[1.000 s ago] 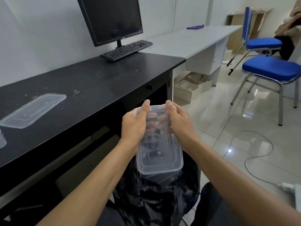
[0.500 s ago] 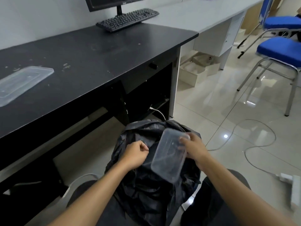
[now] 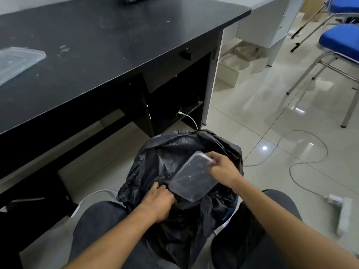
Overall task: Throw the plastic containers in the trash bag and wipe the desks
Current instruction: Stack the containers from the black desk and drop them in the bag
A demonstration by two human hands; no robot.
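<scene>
A black trash bag (image 3: 155, 167) stands open on the floor between my knees. My right hand (image 3: 223, 169) grips a clear plastic container (image 3: 194, 179) by its far end and holds it tilted over the bag's mouth. My left hand (image 3: 159, 202) clutches the near rim of the bag. A clear plastic lid (image 3: 17, 61) lies on the black desk (image 3: 116, 45) at the far left. Small crumbs dot the desk top.
Blue chairs (image 3: 340, 41) stand at the right on the tiled floor. A white cable (image 3: 303, 158) loops across the tiles to a power strip (image 3: 343, 212). A white desk (image 3: 272, 22) adjoins the black one, with open boxes (image 3: 233, 65) beneath it.
Both hands came down from chest height with the container to the bag. My left hand let go of the container and took the bag's rim; the view tilted downward.
</scene>
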